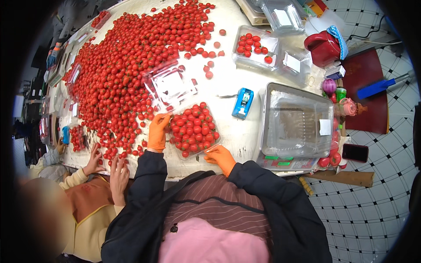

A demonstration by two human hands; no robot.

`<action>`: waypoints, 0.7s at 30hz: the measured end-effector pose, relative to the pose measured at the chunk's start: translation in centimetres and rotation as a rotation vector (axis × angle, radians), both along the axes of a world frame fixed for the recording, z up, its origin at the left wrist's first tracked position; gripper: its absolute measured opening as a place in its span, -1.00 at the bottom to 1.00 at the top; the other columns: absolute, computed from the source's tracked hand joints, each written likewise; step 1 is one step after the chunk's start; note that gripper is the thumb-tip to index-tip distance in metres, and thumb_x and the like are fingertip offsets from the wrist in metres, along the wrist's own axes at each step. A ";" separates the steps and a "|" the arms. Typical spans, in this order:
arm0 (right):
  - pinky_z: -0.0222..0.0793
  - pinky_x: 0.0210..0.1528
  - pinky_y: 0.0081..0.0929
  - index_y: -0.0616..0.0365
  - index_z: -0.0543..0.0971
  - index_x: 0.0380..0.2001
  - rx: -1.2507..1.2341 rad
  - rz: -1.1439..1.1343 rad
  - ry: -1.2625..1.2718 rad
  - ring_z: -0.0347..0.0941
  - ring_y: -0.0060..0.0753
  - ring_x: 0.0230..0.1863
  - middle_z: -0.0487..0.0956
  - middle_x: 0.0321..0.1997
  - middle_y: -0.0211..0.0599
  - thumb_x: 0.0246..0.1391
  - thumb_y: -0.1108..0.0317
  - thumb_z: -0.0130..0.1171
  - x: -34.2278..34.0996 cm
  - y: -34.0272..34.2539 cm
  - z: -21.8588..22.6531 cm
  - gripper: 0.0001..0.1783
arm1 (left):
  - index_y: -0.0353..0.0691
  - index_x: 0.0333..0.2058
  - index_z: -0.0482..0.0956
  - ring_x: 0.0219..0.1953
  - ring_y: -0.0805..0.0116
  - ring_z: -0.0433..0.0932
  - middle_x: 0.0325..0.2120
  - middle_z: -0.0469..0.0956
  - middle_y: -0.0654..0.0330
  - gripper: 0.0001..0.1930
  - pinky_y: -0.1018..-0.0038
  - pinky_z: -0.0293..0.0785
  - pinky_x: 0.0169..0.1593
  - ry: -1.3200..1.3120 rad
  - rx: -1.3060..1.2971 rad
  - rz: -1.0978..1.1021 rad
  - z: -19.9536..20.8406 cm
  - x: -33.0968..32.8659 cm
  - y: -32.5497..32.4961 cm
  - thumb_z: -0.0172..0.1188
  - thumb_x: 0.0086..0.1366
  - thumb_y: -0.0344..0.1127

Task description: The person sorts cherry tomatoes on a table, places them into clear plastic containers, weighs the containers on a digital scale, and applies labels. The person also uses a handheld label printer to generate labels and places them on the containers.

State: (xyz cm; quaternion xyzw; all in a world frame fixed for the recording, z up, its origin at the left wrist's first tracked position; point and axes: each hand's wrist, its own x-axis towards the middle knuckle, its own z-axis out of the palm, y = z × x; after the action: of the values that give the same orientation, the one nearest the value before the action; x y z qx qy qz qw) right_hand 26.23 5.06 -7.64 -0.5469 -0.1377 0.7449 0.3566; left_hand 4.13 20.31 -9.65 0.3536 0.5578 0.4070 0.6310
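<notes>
A square clear plastic punnet (216,124) full of cherry tomatoes (193,129) sits on the table in front of me. My left hand (158,132), in an orange glove, has its fingers closed on the punnet's left rim. At the near right corner, my right hand (221,158), gloved the same way, pinches the edge. Just beyond lies a clear plastic lid or box (171,85) with a white label; I cannot tell whether it is joined to the punnet. A large heap of loose cherry tomatoes (118,79) spreads to the left and far side.
A blue tape dispenser (242,103) lies right of the punnet. Farther right is a metal tray (298,118) on a scale. Behind it stand another punnet with a few tomatoes (256,46) and a red jug (323,47). At my left, a co-worker's bare hands (117,179) reach the heap.
</notes>
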 end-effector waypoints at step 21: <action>0.41 -0.12 -0.12 0.19 0.54 -0.28 0.329 0.371 -1.621 0.46 0.05 -0.13 0.51 -0.18 -0.04 -0.07 0.20 0.15 5.6 21.2 -2.6 -0.68 | -0.26 0.04 0.41 -0.02 0.38 0.43 -0.02 0.43 0.19 -0.66 0.48 0.38 0.00 0.188 0.290 0.173 4.0 2.3 -1.0 0.12 0.29 -0.38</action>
State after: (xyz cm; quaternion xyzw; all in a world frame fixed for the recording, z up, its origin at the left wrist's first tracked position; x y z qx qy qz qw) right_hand 31.85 26.25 -10.21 -0.8215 -0.5447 0.1393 0.0947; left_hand 6.48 19.30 -5.61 0.4279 0.5781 0.5010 0.4814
